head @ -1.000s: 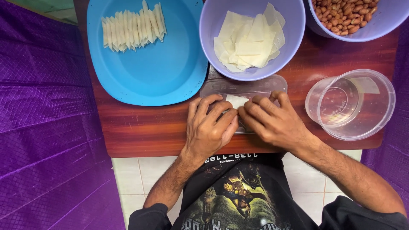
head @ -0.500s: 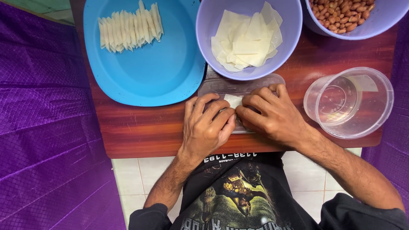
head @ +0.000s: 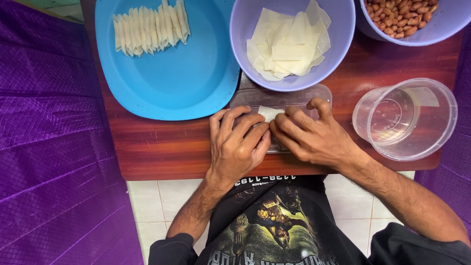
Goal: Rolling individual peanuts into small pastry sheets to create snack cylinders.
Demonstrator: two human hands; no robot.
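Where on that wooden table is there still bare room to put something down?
Bare wood shows left of the left hand, below the blue plate, and between the two purple bowls, above the clear tub. The blue plate's lower half is bare too. It is crowded around both hands, where the right hand presses a wrapper.

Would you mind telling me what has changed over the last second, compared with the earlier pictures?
Very little. Both hands stay pressed together over the pale wrapper on the clear plastic lid; the left hand and right hand have only shifted their fingers slightly while working it. Nothing was picked up or let go. The blue plate of rolled pieces, the wrapper bowl, the peanuts and the clear tub lie as before.
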